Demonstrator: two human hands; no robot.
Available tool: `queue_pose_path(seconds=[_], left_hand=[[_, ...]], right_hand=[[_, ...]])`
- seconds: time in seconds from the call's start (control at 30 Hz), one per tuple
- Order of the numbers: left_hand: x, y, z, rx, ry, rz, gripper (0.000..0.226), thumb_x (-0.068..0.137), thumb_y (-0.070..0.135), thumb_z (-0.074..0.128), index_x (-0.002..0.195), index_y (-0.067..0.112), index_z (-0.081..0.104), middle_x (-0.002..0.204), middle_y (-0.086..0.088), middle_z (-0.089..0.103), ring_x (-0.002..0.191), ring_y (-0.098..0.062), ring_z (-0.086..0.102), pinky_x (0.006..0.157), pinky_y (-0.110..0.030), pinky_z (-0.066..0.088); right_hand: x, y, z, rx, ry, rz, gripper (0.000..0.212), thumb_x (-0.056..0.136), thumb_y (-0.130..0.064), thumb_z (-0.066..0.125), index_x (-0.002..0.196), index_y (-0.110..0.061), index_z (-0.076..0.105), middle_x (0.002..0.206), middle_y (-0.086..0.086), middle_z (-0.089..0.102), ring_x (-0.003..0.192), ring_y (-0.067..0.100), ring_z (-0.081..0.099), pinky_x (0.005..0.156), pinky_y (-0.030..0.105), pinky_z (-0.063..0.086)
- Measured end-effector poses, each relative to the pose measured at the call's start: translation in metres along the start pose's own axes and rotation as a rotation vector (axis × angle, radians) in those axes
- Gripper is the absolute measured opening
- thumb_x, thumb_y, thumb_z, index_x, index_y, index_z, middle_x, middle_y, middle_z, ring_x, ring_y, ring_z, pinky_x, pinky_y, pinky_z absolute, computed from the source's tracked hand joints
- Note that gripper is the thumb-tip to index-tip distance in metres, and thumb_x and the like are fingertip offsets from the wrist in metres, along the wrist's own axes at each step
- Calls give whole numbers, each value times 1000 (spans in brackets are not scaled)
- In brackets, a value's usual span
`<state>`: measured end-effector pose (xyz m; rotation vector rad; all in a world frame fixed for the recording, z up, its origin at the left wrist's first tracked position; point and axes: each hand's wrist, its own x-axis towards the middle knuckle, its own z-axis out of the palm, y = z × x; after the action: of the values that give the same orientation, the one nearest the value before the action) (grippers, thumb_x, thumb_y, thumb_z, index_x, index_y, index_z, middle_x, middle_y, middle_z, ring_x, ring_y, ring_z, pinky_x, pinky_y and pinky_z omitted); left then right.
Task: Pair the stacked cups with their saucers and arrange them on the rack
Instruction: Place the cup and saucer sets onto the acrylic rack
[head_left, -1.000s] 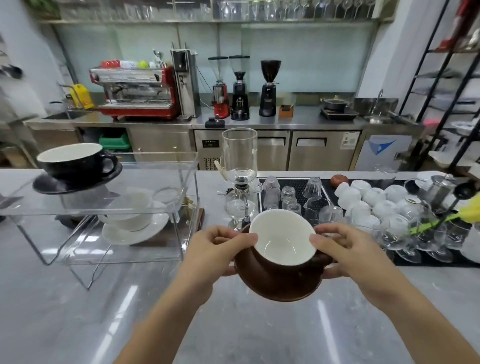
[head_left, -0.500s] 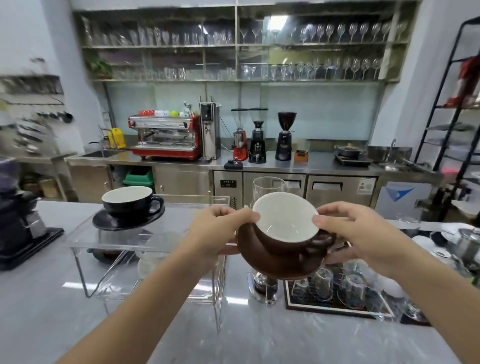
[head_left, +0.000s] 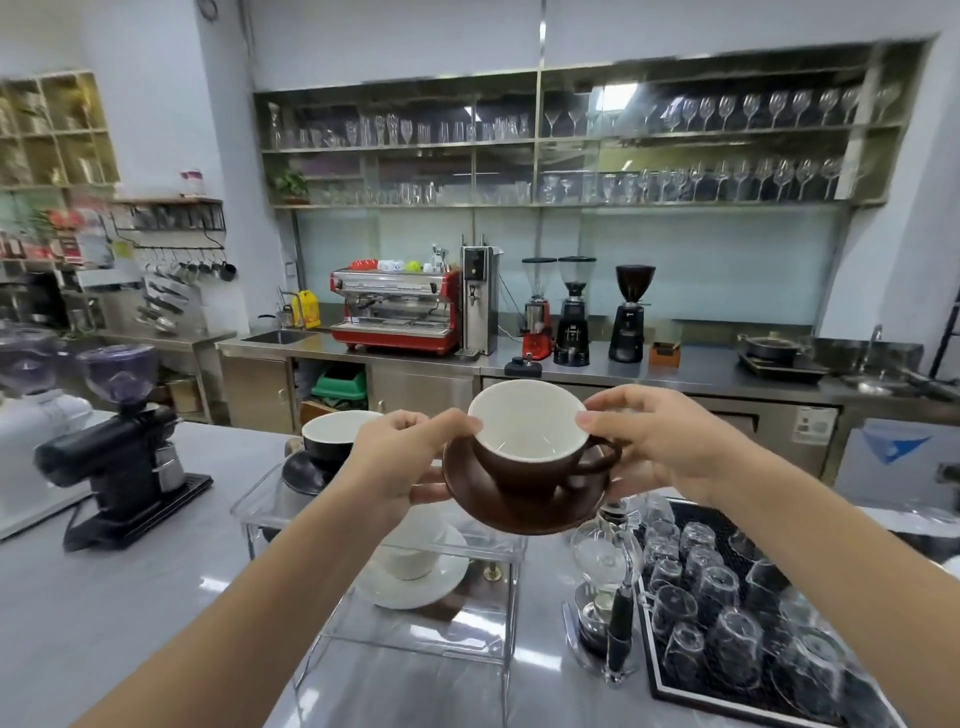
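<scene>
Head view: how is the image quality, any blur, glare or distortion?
Head view: brown cup and saucer in both hands are fairly sharp; left-edge shelves are smeared; glare streaks the counter and clear rack; wide-angle bending bows the glass shelves.

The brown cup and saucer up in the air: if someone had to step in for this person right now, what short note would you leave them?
Left hand and right hand: both grip the brown cup on its brown saucer, thumbs on the cup's rim, fingers under the saucer, held above the clear rack.
Done: black cup on its black saucer sits on the rack's top; white cup on its white saucer sits below.
Left: probably set the brown pair on the free right side of the top shelf.
</scene>
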<state>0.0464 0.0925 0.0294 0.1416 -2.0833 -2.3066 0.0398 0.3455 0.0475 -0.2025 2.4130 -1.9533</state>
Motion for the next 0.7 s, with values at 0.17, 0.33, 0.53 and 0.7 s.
queue_pose_path(seconds=[0.17, 0.33, 0.53, 0.7], left_hand=[[14, 2, -20, -29, 53, -18, 37, 73, 14, 87, 100, 9, 62, 69, -12, 78, 51, -23, 74, 44, -28, 57], [27, -4, -31, -73, 114, -42, 56, 72, 17, 89, 119, -4, 66, 73, -14, 80, 56, -25, 77, 45, -28, 58], [38, -16, -36, -108, 163, -107, 49, 70, 21, 92, 108, 3, 66, 80, -17, 81, 63, -26, 79, 47, -31, 60], [40, -27, -40, -108, 202, -153, 44, 69, 23, 93, 98, 8, 65, 84, -17, 81, 67, -27, 80, 49, -33, 62]], right_hand=[[27, -9, 22, 8, -37, 53, 32, 81, -16, 80, 108, -13, 65, 92, 20, 77, 84, 44, 75, 65, 51, 62], [50, -12, 36, -10, -74, 104, 30, 82, -17, 79, 108, -11, 64, 67, 8, 77, 65, 30, 76, 57, 41, 61], [79, -13, 47, -79, -111, 180, 21, 87, -17, 74, 105, -10, 67, 70, 11, 76, 61, 26, 74, 57, 37, 62], [99, -4, 57, -174, -151, 272, 31, 89, -28, 71, 114, -10, 66, 82, 10, 70, 56, 15, 63, 77, 32, 52]])
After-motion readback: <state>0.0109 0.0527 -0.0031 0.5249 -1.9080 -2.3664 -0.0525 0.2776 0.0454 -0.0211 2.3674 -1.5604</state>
